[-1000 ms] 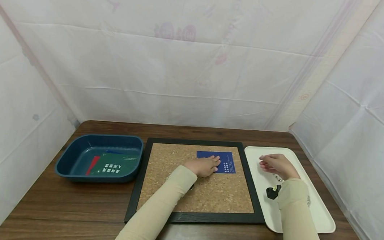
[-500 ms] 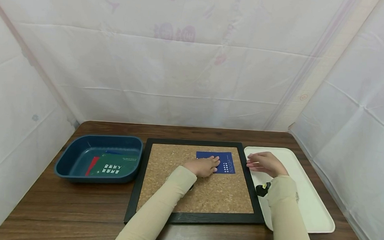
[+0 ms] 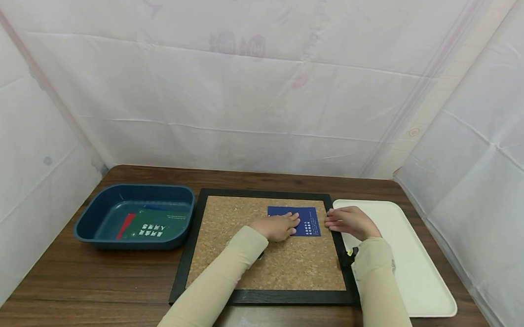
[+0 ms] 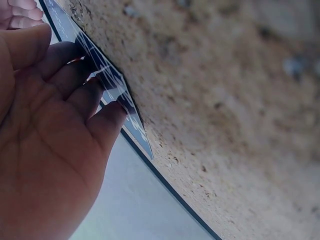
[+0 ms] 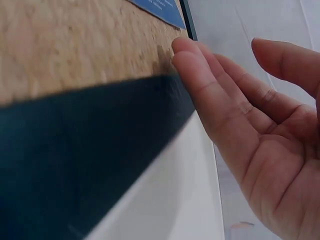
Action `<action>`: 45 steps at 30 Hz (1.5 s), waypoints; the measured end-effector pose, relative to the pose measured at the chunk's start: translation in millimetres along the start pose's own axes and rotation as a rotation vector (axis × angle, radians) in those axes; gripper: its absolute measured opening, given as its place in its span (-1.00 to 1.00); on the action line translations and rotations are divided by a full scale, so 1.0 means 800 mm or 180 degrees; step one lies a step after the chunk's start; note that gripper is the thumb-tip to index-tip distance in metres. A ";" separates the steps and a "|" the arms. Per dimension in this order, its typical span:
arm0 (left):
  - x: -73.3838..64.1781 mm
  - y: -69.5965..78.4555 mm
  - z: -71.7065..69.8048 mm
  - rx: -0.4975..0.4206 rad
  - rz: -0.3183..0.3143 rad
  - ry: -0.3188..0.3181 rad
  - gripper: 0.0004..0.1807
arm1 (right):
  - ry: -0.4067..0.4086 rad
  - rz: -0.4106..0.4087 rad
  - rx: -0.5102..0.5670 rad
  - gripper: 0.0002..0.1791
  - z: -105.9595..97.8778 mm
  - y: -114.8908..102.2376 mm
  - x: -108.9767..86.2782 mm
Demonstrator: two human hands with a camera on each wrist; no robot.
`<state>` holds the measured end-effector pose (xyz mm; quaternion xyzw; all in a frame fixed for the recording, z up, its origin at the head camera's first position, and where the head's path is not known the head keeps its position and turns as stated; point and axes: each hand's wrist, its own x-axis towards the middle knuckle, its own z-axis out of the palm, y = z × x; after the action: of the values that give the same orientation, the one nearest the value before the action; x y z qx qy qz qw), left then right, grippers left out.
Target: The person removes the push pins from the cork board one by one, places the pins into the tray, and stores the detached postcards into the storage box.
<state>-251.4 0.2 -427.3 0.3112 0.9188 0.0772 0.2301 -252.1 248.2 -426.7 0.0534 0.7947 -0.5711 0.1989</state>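
Observation:
A blue card [image 3: 309, 222] with white print lies on the cork board [image 3: 237, 216], towards its upper right. My left hand [image 3: 277, 227] rests its fingertips on the card's left part; in the left wrist view the fingers [image 4: 75, 75] press it against the cork. At the board's black right edge is my right hand [image 3: 352, 221], just right of the card and apart from it. Its fingers [image 5: 210, 95] are fairly straight, with the thumb away from them in the right wrist view. Nothing shows between them.
A teal basin [image 3: 90, 218] with a green-and-red card [image 3: 156, 224] inside stands left of the board. Right of the board lies a white tray [image 3: 421, 270], partly covered by the right forearm. Light curtains [image 3: 265, 109] enclose the wooden table [image 3: 104, 283].
My right hand has moved left from over the white tray to the board's right edge. The left hand and the blue card have stayed in place.

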 end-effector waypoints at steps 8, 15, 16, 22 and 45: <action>0.001 0.001 0.000 0.0036 0.0005 -0.0003 -0.46 | -0.0036 -0.0012 0.0044 -0.55 0.008 -0.002 0.003; 0.001 0.001 -0.001 0.0002 -0.0003 -0.0001 -0.46 | -0.0054 0.0020 0.0121 -0.56 0.013 -0.001 0.007; 0.001 0.001 -0.001 -0.0008 -0.0003 0.0000 -0.46 | -0.0050 0.0030 0.0132 -0.57 0.014 -0.001 0.008; 0.001 0.000 -0.002 -0.0017 -0.0006 -0.0009 -0.46 | -0.0085 0.0024 0.0105 -0.54 0.018 -0.004 0.010; 0.000 0.002 -0.003 0.0009 -0.0010 -0.0058 -0.45 | 0.0013 0.0053 -0.0011 -0.55 0.021 -0.005 0.010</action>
<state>-251.7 1.7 -424.7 0.3108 0.9173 0.0727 0.2381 -256.2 230.4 -430.9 0.0607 0.7955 -0.5680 0.2021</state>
